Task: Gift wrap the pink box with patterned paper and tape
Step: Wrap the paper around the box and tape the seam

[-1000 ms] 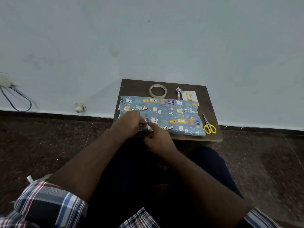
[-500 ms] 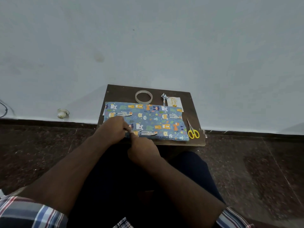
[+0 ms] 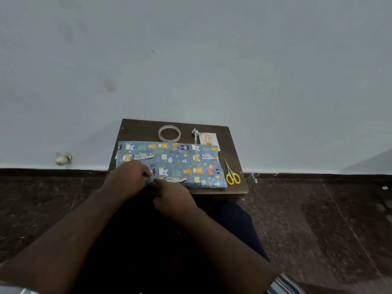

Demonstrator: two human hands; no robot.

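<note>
- A pale wall [image 3: 191,60] filled the upper half of the view, met by a dark speckled floor [image 3: 318,219] that lay open to either side of the seated person.
- A small dark wooden table [image 3: 140,128] was set against the wall; bare margins were left only along its far edge and down its right side.
- The patterned paper [image 3: 180,162] — blue, printed with animals — was spread over most of the tabletop, its near edge reaching the table's front edge. The pink box could not be seen.
- The left hand [image 3: 127,177] was laid knuckles-up on the paper's near-left part, fingers curled down onto the sheet.
- The right hand [image 3: 171,196] was held at the front edge, touching the left; both were seen pinching the paper's near edge.
- The tape roll [image 3: 169,133] lay flat beyond the paper.
- A gift tag [image 3: 209,139] lay near the far-right corner.
- Yellow-handled scissors [image 3: 232,175] lay just right of the paper.
</note>
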